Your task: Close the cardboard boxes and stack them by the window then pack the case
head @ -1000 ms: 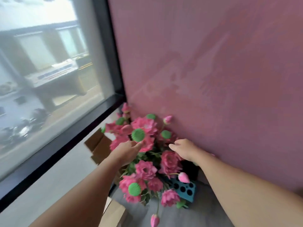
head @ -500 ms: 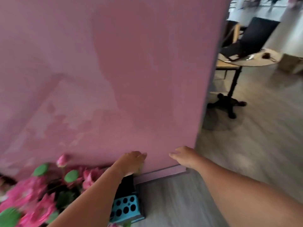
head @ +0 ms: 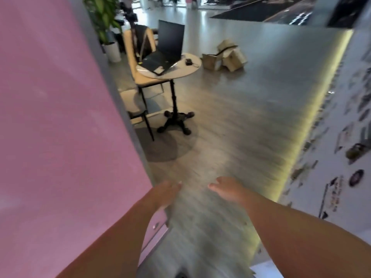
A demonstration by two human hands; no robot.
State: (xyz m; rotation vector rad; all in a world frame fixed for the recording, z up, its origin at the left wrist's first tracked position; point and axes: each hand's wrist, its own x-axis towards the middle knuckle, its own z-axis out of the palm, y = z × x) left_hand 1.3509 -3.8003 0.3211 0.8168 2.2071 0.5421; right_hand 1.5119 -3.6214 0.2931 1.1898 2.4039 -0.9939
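Several open cardboard boxes (head: 224, 58) lie tumbled on the grey floor far ahead, beyond the round table. My left hand (head: 166, 192) hangs in front of me beside the pink wall, fingers relaxed and holding nothing. My right hand (head: 225, 188) is a little to its right, also loose and empty. Both hands are far from the boxes. No case is in view.
A pink wall (head: 60, 127) fills the left. A round pedestal table (head: 188, 72) with an open laptop (head: 164, 55) and chairs (head: 138, 63) stands ahead left. A potted plant (head: 104, 21) is behind it. A white wall with stickers (head: 341, 147) runs along the right.
The view has swung right, away from the window and the pink flowers, past the pink wall to the open floor. Both hands stayed empty in front of me.
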